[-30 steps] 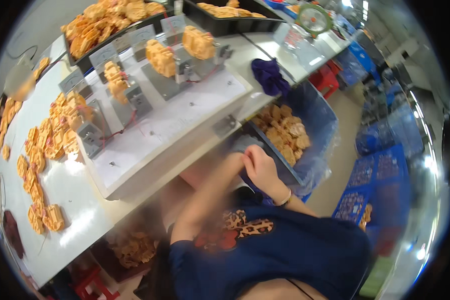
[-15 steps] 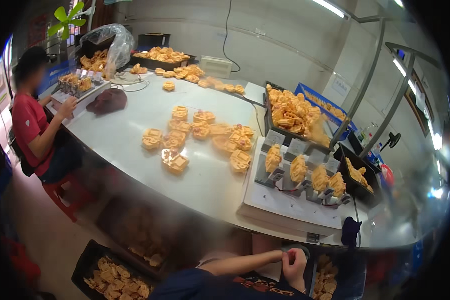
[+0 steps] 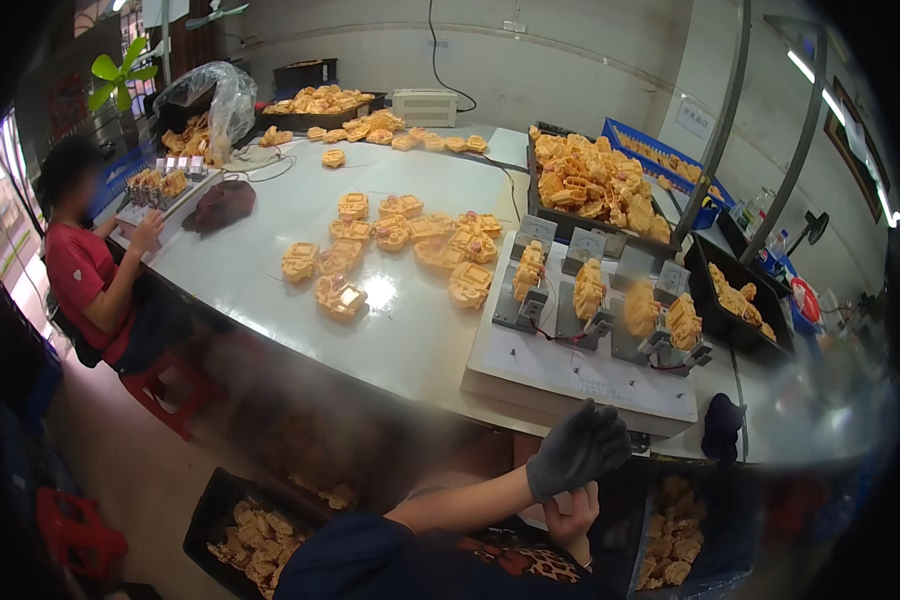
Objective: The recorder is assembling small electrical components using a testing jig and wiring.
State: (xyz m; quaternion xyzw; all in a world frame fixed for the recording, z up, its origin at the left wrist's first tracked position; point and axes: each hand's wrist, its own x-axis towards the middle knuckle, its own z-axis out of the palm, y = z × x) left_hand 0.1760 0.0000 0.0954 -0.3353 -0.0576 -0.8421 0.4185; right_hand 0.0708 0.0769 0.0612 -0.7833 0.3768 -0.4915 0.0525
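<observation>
My left hand [image 3: 582, 452] wears a dark grey glove, its fingers stretched out beside the front edge of a white test fixture [image 3: 530, 388]. My bare right hand [image 3: 570, 515] is just under it, fingers curled in at the glove's cuff by my left wrist; the exact grip is partly hidden. On the fixture, several yellow-orange plastic housings [image 3: 588, 290] stand upright in grey clamps, with small panel meters [image 3: 584, 245] behind them and red and black wires below. More loose yellow-orange housings [image 3: 435, 240] lie on the white table to the left.
A black tray heaped with housings [image 3: 600, 185] stands behind the fixture, a smaller black tray [image 3: 745, 300] to its right. A dark cloth [image 3: 722, 425] lies at the table's right edge. Bins of parts [image 3: 215, 545] sit below. A co-worker in red [image 3: 85, 280] works at the far left.
My hands have moved up from my lap toward the table edge. The grey glove now shows on my left hand, with its fingers extended. The view has shifted slightly.
</observation>
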